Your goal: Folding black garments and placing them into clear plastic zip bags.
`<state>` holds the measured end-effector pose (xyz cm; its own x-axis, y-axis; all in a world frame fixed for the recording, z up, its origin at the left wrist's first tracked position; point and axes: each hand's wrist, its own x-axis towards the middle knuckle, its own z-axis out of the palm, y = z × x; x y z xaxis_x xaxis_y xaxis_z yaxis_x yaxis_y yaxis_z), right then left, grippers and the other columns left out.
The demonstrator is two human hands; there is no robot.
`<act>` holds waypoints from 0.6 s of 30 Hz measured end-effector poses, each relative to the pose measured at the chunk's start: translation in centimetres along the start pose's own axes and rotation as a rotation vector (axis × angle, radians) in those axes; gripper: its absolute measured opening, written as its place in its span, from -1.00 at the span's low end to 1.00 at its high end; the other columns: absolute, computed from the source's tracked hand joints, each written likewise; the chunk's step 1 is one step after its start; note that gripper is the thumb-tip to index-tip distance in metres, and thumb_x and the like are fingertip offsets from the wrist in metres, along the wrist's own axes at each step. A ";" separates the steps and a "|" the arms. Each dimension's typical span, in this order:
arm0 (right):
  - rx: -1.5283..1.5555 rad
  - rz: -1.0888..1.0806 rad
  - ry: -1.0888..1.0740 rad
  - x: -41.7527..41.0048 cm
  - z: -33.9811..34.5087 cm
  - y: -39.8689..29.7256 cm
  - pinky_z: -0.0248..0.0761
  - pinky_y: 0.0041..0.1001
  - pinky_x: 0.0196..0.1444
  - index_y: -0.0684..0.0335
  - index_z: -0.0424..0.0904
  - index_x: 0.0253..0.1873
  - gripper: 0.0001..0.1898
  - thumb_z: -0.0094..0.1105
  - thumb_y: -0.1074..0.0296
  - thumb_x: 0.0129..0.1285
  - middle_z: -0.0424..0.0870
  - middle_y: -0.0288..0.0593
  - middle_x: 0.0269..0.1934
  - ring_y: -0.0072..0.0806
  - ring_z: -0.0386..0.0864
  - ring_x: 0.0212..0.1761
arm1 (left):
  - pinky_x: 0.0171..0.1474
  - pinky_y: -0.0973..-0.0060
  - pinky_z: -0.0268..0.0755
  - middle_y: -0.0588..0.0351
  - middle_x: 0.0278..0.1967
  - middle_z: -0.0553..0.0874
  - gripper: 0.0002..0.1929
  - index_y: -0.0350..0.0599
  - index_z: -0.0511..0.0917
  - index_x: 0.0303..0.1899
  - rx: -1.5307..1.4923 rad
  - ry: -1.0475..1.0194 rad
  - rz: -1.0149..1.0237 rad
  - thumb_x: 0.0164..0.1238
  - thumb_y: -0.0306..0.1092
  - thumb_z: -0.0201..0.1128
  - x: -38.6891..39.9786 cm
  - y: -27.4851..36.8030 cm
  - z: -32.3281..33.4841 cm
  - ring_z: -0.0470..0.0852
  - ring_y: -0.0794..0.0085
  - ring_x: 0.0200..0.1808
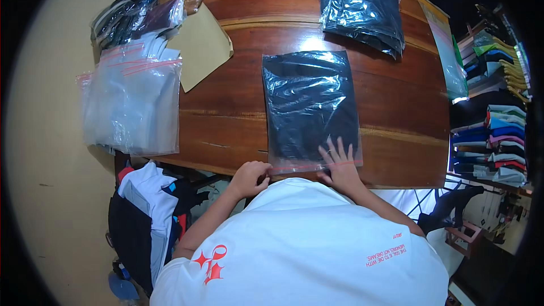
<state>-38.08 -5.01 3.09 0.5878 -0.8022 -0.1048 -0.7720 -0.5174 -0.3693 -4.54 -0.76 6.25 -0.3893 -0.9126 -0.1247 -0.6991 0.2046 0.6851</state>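
A clear plastic bag with a dark folded garment (310, 102) inside lies flat on the wooden table (225, 131) before me, its red-striped end towards my body. My right hand (341, 165) rests with spread fingers on the bag's near right part, across the red stripe. At the bag's near left corner is my left hand (251, 177), fingers curled; whether it pinches the plastic is hidden. Farther off at the right lies a stack of similar bagged dark garments (367, 8).
Clear bags with red strips (136, 106) are piled at the left, beside brown cardboard (202, 46) and bagged clothes (123, 17). Clothes (144, 204) hang below the table's left edge. Folded garments (503, 136) and hangers (510, 63) fill a rack at the right.
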 end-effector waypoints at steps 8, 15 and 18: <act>0.220 0.037 0.379 -2.6 -6.9 5.5 0.39 -0.10 0.26 0.16 0.62 0.17 -0.58 0.24 0.47 0.16 0.70 -0.05 0.05 -0.02 0.58 0.17 | 0.51 0.06 0.13 -0.02 0.46 0.43 -0.45 -0.09 0.43 0.40 0.204 0.273 0.104 0.37 -0.34 0.17 4.4 -0.7 -2.7 0.31 0.01 0.52; -0.088 0.108 0.220 7.9 -3.9 5.6 -0.21 0.18 0.62 -0.01 0.24 0.57 -0.29 0.15 -0.11 0.42 0.09 -0.15 0.65 -0.17 -0.04 0.70 | 0.60 -0.10 -0.12 0.05 0.62 0.16 -0.39 0.04 0.25 0.55 0.438 0.118 0.076 0.58 -0.03 0.07 12.8 -1.1 0.3 0.05 0.03 0.64; -0.099 0.117 0.140 8.1 -2.6 6.7 -0.26 0.22 0.62 -0.07 0.20 0.60 -0.26 0.10 -0.19 0.42 0.06 -0.21 0.66 -0.19 -0.07 0.71 | 0.60 -0.09 -0.13 0.10 0.64 0.12 -0.38 0.09 0.24 0.56 0.503 0.062 0.038 0.58 0.04 0.05 12.5 -2.8 0.8 0.03 0.10 0.66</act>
<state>-39.15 -15.72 2.20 0.4587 -0.8885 -0.0096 -0.8570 -0.4395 -0.2690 -7.92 -12.43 2.26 -0.3942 -0.9174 -0.0538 -0.8934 0.3689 0.2564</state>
